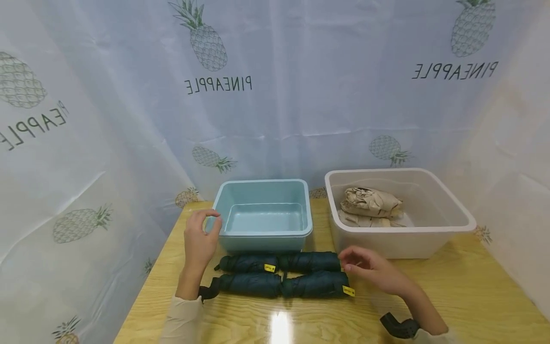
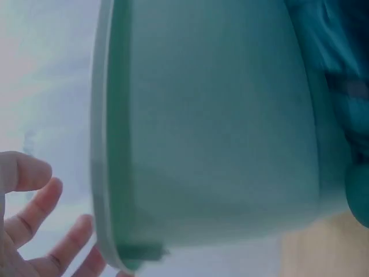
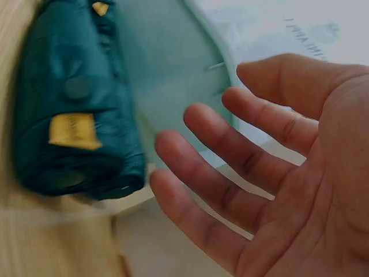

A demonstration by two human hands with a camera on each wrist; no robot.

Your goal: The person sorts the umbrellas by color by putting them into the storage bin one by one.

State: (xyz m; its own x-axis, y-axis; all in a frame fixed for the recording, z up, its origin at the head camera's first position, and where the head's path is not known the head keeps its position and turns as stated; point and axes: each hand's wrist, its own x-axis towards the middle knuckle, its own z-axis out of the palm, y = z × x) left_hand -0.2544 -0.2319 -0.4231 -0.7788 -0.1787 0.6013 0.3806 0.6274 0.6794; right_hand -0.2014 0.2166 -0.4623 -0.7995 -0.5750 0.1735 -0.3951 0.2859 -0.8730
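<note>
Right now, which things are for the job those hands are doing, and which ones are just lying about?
Probably part of the job:
Light blue bin, beside the left hand
Four dark rolled bundles, one close to the right hand

Probably just lying about:
White bin
Crumpled brown paper inside it
Pineapple curtain behind

Pineapple-print curtain (image 1: 301, 110) behind wooden table (image 1: 468, 286)

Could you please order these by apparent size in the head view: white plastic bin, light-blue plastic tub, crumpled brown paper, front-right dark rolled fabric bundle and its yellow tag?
1. White plastic bin
2. Light-blue plastic tub
3. Crumpled brown paper and front-right dark rolled bundle: too alike to rank
4. Yellow tag
</note>
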